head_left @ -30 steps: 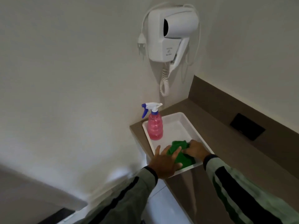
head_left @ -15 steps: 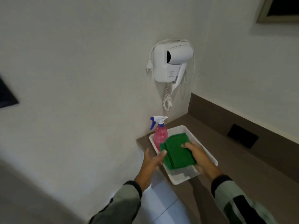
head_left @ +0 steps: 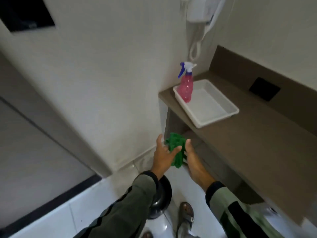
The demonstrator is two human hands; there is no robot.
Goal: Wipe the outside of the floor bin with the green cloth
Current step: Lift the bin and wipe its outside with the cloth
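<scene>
The green cloth [head_left: 176,148] hangs crumpled between both my hands, out in front of the counter's edge and below its top. My left hand [head_left: 163,155] grips its left side and my right hand [head_left: 193,156] holds its right side. The floor bin [head_left: 161,198] is a dark round shape on the white tiles directly under my left forearm, which hides most of it.
A white tray [head_left: 212,107] with a pink spray bottle [head_left: 186,86] sits on the brown counter [head_left: 257,140] at right. A wall hair dryer [head_left: 200,12] hangs above. My sandalled foot [head_left: 186,215] stands right of the bin. A dark door frame runs along the left.
The cloth has left the tray and come down below counter height, held in both hands. My view has tilted down, so the floor, the bin and my foot now show.
</scene>
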